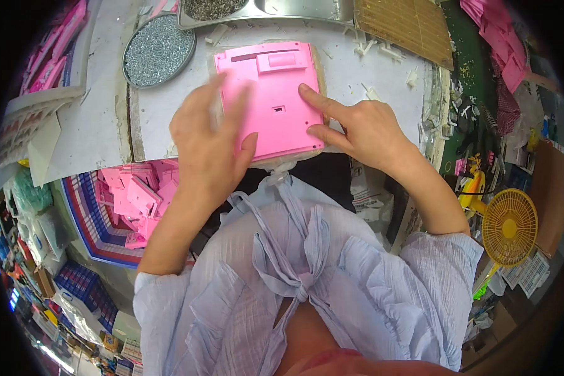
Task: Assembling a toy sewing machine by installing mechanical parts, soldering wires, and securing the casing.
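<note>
A pink plastic casing (276, 88) lies flat in front of me, with a long slot near its far edge, a raised block beside it and a small rectangular hole in the middle. Under it, a pale tray or pad (323, 69) shows around the edges. My right hand (370, 131) rests on the casing's right side, index finger and thumb spread on its surface; its other fingers are mostly hidden. Over the left side hovers my left hand (210, 131), fingers apart and blurred by motion. I see nothing held in it.
A round dish of small metal screws (158, 51) stands at the far left. Beyond the casing are a metal tray (282, 11) and a cardboard sheet (407, 28). White plastic bits (391, 52) lie at right. Below left is a basket (84, 216) of pink parts; a yellow fan (509, 227) stands right.
</note>
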`<state>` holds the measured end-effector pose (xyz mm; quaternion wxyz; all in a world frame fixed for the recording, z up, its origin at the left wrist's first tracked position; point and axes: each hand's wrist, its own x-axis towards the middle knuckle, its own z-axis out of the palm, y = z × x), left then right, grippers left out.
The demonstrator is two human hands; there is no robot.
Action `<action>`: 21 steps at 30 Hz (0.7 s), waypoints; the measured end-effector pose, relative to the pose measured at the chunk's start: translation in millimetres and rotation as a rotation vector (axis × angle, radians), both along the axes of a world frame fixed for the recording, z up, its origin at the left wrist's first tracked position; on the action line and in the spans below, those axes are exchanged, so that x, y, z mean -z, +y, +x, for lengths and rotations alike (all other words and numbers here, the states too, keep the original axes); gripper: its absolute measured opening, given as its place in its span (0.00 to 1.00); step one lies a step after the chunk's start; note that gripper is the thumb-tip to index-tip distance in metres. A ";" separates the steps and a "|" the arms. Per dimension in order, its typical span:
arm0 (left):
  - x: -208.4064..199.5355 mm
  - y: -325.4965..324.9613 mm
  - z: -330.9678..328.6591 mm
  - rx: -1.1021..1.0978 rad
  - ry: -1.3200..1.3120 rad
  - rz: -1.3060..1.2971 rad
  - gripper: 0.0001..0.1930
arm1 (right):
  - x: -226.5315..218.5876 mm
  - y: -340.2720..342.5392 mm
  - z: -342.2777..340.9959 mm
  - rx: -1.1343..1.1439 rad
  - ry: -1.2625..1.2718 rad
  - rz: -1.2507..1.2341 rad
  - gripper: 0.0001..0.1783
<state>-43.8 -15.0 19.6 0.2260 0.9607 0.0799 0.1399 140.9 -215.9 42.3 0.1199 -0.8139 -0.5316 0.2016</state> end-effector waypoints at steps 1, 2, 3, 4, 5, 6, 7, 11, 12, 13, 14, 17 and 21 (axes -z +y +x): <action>-3.4 0.6 4.6 0.106 -0.009 0.133 0.25 | 1.0 0.2 0.5 -0.002 0.014 0.021 0.35; 5.9 1.4 9.5 0.166 0.028 0.100 0.26 | 1.8 -1.1 5.2 -0.029 0.068 0.055 0.33; 6.2 1.8 8.3 0.166 0.048 0.099 0.26 | 3.5 -2.1 14.5 -0.057 0.122 0.089 0.31; 1.4 2.0 7.9 0.165 0.068 0.099 0.26 | 6.3 -0.5 23.3 -0.088 0.176 0.123 0.29; -2.1 1.2 8.8 0.170 0.087 0.093 0.25 | 9.5 2.7 32.0 0.068 0.336 0.149 0.25; -3.5 0.8 9.9 0.166 0.086 0.094 0.26 | 13.5 9.6 43.2 0.216 0.491 0.181 0.21; -4.5 0.5 11.0 0.161 0.085 0.096 0.26 | 15.5 15.3 51.1 0.363 0.646 0.212 0.17; 0.5 3.1 7.2 0.147 0.045 0.047 0.25 | 22.0 36.3 56.6 0.449 0.868 0.112 0.11; 3.4 4.2 7.7 0.153 0.030 0.011 0.25 | 22.7 37.8 58.6 0.471 0.891 0.079 0.11; 7.1 5.8 10.5 0.158 0.013 -0.025 0.24 | 22.6 36.0 63.1 0.491 0.913 0.045 0.11; 7.7 8.2 8.9 0.156 0.005 -0.055 0.24 | 22.7 37.0 65.6 0.503 0.944 0.012 0.11; 2.0 12.5 11.1 0.153 -0.007 -0.171 0.22 | 10.5 46.9 71.8 0.226 0.486 0.103 0.13; 25.4 59.5 10.9 0.143 -0.214 -0.721 0.18 | -16.0 138.8 48.5 -0.163 -0.045 0.559 0.08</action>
